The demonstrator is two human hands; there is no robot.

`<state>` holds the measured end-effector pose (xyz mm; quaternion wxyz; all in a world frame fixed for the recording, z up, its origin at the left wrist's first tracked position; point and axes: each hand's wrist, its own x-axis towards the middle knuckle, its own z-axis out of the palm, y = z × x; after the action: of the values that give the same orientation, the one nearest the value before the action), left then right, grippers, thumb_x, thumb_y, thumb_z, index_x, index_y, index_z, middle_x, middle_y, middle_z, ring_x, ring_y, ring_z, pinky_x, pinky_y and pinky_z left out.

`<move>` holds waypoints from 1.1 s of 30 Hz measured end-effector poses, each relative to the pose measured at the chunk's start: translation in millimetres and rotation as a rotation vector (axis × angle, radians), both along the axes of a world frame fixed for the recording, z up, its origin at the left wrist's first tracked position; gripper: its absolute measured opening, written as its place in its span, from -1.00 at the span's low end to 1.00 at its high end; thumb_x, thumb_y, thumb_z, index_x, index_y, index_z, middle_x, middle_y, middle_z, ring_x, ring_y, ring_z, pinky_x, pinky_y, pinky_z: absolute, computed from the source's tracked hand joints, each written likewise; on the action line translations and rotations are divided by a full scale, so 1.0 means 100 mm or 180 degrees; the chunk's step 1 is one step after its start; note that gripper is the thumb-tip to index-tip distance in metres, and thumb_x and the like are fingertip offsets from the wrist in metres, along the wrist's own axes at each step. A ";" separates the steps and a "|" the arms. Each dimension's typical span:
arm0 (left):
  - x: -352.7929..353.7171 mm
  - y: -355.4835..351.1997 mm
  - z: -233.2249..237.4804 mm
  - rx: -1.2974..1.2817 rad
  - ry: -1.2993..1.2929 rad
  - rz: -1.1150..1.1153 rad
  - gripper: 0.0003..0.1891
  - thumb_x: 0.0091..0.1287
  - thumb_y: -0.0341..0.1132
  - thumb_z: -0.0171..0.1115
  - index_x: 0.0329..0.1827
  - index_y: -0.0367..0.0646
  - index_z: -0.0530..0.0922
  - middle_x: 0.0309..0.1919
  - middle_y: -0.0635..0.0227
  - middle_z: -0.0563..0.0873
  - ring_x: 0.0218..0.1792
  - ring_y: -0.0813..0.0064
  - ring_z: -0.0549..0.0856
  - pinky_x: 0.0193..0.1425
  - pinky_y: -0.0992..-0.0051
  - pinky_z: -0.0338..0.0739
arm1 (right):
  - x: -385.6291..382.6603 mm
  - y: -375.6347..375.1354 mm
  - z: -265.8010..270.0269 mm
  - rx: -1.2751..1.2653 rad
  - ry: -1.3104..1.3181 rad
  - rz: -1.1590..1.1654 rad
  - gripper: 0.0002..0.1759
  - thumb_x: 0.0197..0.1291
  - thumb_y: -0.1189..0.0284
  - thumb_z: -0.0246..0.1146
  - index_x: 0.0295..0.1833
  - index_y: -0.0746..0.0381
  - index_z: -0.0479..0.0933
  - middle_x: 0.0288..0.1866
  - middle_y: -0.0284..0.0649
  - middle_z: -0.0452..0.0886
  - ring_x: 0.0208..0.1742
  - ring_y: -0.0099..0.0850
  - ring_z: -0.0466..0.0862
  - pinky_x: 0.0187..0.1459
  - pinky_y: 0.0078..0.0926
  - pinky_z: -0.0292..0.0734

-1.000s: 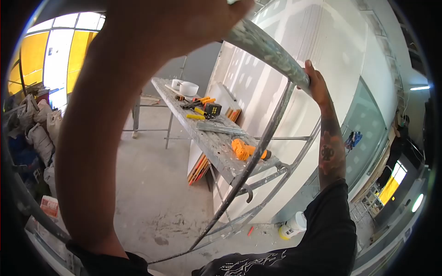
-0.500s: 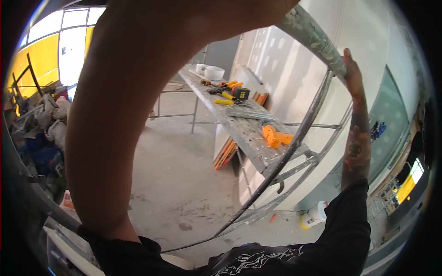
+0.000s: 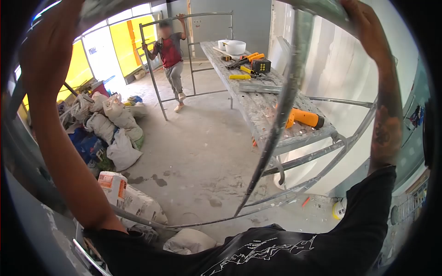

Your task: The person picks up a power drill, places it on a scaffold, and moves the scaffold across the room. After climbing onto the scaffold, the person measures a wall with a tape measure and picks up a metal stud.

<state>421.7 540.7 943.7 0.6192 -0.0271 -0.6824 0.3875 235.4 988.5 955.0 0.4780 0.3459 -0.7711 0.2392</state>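
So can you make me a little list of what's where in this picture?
Left hand: gripping the scaffold rail overhead
Right hand: gripping the same rail
Platform: holds an orange drill, white bucket, yellow tools
Other person: holds the far frame
Floor: sacks piled at left

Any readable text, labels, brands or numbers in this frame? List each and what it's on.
No text is legible.
Sack: orange-and-white label, print too small.
Black shirt: white lettering, too blurred.
Black-and-yellow device: yellow dots, no readable text.
White-and-yellow tub: any label too small.
Bar under the right hand: no marking visible.
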 end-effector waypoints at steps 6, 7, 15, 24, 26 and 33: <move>0.01 0.01 -0.05 0.0637 0.0156 -0.0344 -0.65 0.51 -0.24 -0.05 0.17 -0.25 0.56 0.09 0.16 0.67 0.16 0.31 0.63 0.29 0.46 0.41 | -0.65 1.45 0.55 0.0001 -0.0597 -0.0530 0.06 0.34 -0.27 -0.61 -0.22 0.30 0.68 -0.26 -0.08 0.72 -0.21 -0.25 0.65 0.21 -0.14 0.37; 0.07 -0.12 -0.02 0.0702 0.0069 -0.0158 -0.63 0.52 -0.22 -0.05 0.18 -0.27 0.55 0.08 0.15 0.67 0.15 0.33 0.63 0.29 0.47 0.40 | -0.81 1.72 0.57 -0.0085 -0.0876 -0.0587 0.05 0.36 -0.26 -0.60 -0.23 0.30 0.67 -0.23 -0.08 0.72 -0.21 -0.28 0.65 0.23 -0.13 0.35; 0.15 -0.16 0.18 0.3809 -0.0389 -0.2240 -0.49 0.51 -0.05 -0.05 0.33 -0.26 0.42 0.06 0.20 0.66 0.06 0.49 0.63 0.17 0.55 0.43 | -0.98 2.10 0.11 -0.0190 -0.0769 -0.0914 -0.15 0.36 -0.24 -0.13 -0.66 0.24 0.55 -0.75 -0.32 0.40 -0.67 -0.50 0.38 -0.52 -0.48 0.33; -0.96 1.97 0.31 0.2192 -0.1132 -0.1281 -0.44 0.52 -0.02 -0.11 0.46 -0.16 0.26 0.06 0.21 0.63 0.01 0.45 0.59 0.25 0.47 0.36 | -1.17 2.20 -0.14 -0.0432 0.0341 -0.0412 -0.11 0.28 -0.30 -0.09 -0.62 0.30 0.60 -0.72 -0.19 0.46 -0.61 -0.36 0.49 -0.42 -0.35 0.43; -1.18 2.33 0.35 0.2705 -0.1107 -0.1363 -0.39 0.50 0.05 -0.14 0.47 -0.15 0.24 0.15 0.17 0.55 0.09 0.37 0.53 0.30 0.41 0.31 | -1.20 2.25 -0.15 -0.0458 0.0485 -0.0302 -0.11 0.27 -0.31 -0.09 -0.61 0.31 0.61 -0.71 -0.16 0.48 -0.60 -0.34 0.51 -0.40 -0.33 0.45; -1.27 2.48 0.29 0.3251 -0.1124 -0.1569 -0.27 0.41 0.24 -0.07 0.43 -0.17 0.32 0.29 0.16 0.50 0.27 0.37 0.48 0.35 0.47 0.27 | -1.09 2.25 -0.15 -0.0573 0.0176 -0.0354 -0.10 0.24 -0.32 -0.06 -0.53 0.36 0.65 -0.63 -0.06 0.56 -0.50 -0.25 0.59 -0.31 -0.24 0.49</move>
<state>295.1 788.5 972.7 0.5027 0.0526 -0.8488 -0.1554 126.3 1213.2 939.6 0.5408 0.2647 -0.7510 0.2710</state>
